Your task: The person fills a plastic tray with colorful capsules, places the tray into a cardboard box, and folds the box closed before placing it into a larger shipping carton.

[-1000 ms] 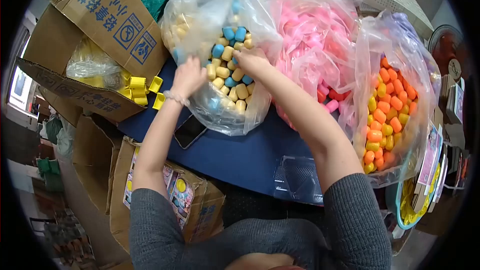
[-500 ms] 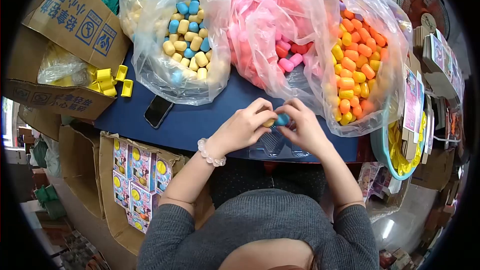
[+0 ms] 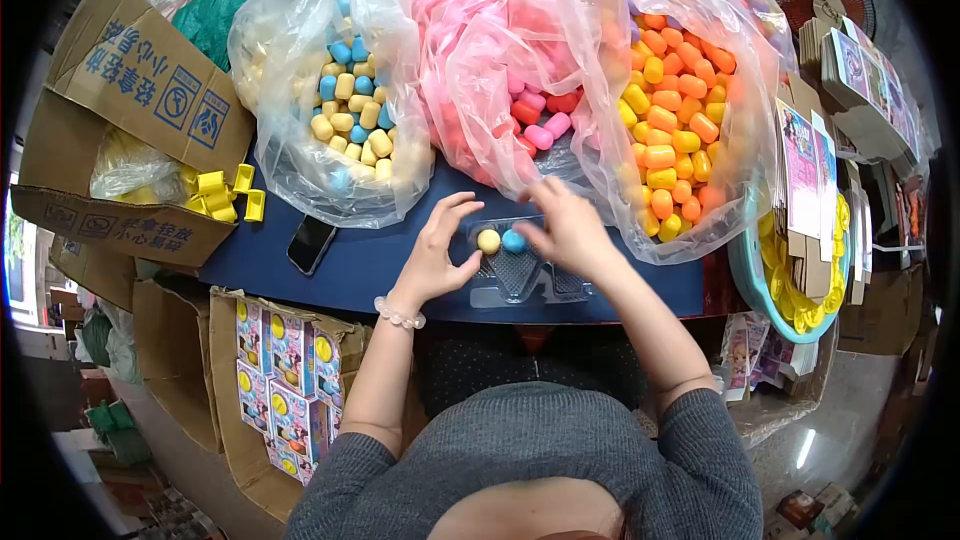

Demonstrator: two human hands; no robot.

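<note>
A clear plastic tray point(image 3: 518, 280) lies on the blue tabletop near its front edge. In its upper part sit a cream capsule point(image 3: 488, 241) and, just right of it, a blue capsule point(image 3: 513, 240). My left hand point(image 3: 440, 248) is beside the tray's left side, fingers apart and holding nothing. Over the tray's upper right, my right hand point(image 3: 562, 225) has its thumb close to the blue capsule and its other fingers stretched toward the bags, slightly blurred, with nothing in them.
Behind stand clear bags of cream and blue capsules point(image 3: 345, 105), pink and red capsules point(image 3: 540, 132), and orange and yellow capsules point(image 3: 680, 120). A phone point(image 3: 311, 244) and a carton with yellow pieces point(image 3: 212, 195) are left. A blue basket point(image 3: 745, 275) and stacked cards point(image 3: 800, 170) are right.
Both capsules have left my fingers and now sit in the tray. My hands have moved apart and opened, the right one reaching up toward the bags. The whole view has shifted slightly.
</note>
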